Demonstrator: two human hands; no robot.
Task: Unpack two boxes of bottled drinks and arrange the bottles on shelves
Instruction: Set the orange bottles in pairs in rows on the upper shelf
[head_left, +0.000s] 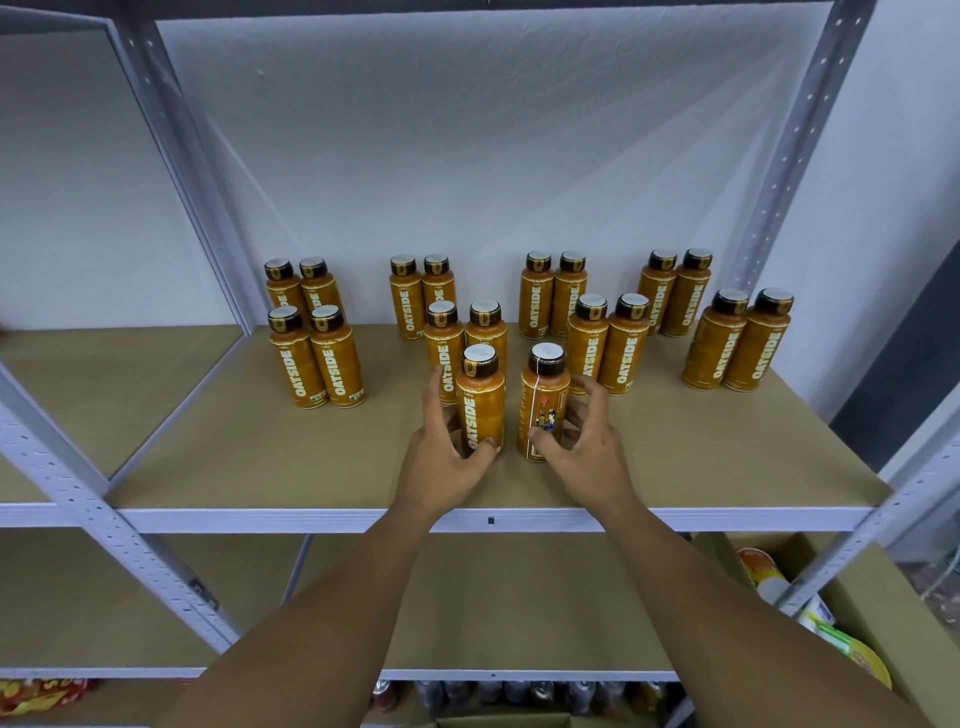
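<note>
The tan shelf board (208, 441) sat in its pale metal frame (311, 519), and it carried the orange Oatside bottles (618, 353), every one upright with its dark cap on. A block of four (337, 364) stood at the left, and pairs lined up toward the back wall across the middle and right. Nearest the edge, the front left bottle (480, 410) showed its label, and the front right bottle (540, 410) stood just beside it, picture side out.

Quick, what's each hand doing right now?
Left hand: grips the front-left bottle.
Right hand: grips the front-right bottle.
</note>
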